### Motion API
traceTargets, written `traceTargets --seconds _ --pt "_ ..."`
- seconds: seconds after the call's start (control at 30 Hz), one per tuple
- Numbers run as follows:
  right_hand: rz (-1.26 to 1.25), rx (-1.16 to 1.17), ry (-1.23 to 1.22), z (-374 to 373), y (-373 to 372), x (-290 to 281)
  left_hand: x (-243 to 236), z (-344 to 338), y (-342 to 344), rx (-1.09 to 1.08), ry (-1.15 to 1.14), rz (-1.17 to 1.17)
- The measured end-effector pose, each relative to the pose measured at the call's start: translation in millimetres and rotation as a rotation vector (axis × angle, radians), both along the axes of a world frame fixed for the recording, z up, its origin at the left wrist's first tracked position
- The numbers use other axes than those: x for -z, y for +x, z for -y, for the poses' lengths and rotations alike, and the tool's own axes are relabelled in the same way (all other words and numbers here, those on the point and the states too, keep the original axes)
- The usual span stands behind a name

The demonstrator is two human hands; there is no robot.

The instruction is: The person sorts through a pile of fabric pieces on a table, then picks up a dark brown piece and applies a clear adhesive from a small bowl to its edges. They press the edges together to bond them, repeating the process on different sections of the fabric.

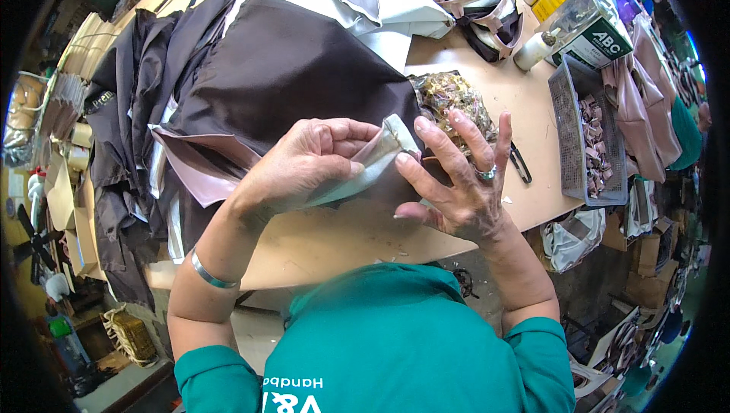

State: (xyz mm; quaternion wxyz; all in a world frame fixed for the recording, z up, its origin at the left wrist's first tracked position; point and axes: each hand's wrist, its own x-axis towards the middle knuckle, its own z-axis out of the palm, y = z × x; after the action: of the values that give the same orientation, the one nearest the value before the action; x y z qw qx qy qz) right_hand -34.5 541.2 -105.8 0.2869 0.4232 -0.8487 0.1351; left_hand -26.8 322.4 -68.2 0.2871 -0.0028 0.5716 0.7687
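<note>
My left hand [304, 158] pinches the edge of a folded strip of material with a pale whitish underside [363, 173], thumb on top and fingers curled behind. Its raised end [397, 136] points toward my right hand [465, 192]. That hand is open, fingers spread, with a ring on one finger. The index fingertip is close to the strip's end; whether it touches, I cannot tell. Left of my left wrist, a mauve piece [201, 162] gapes like a pocket; my arm hides whether it joins the strip. Dark brown material [304, 55] lies beneath and beyond.
Dark cloth [137, 101] hangs off the table's left side. A clear bag of small bits [454, 101] sits beyond my right hand, near black-handled scissors or snips [520, 163]. Farther right are a grey basket [566, 120], a white bottle [534, 51] and a tin [589, 25].
</note>
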Motion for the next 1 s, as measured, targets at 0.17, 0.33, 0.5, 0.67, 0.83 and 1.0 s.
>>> traceTargets --seconds 0.17,0.33,0.5,0.67,0.83,1.0 --pt "0.021 0.019 -0.011 0.5 -1.5 1.9 1.1 1.6 0.2 -0.004 0.017 -0.009" --pt "0.086 0.051 -0.112 -2.2 -6.3 -5.7 2.4 0.7 5.0 -0.014 -0.007 -0.018" --pt "0.217 0.061 0.004 2.0 -20.0 -11.0 2.0 -1.7 3.9 0.028 -0.031 -0.095" --pt "0.156 0.018 -0.003 15.4 -10.9 -21.1 -1.8 1.1 5.9 -0.010 -0.094 -0.142" --pt "0.406 -0.078 -0.322 9.1 -11.9 -26.3 -2.7 -5.9 9.6 -0.039 -0.064 -0.278" --pt "0.892 -0.180 -0.653 15.6 -1.5 -23.0 -13.4 -11.4 28.9 -0.253 -0.546 -0.903"
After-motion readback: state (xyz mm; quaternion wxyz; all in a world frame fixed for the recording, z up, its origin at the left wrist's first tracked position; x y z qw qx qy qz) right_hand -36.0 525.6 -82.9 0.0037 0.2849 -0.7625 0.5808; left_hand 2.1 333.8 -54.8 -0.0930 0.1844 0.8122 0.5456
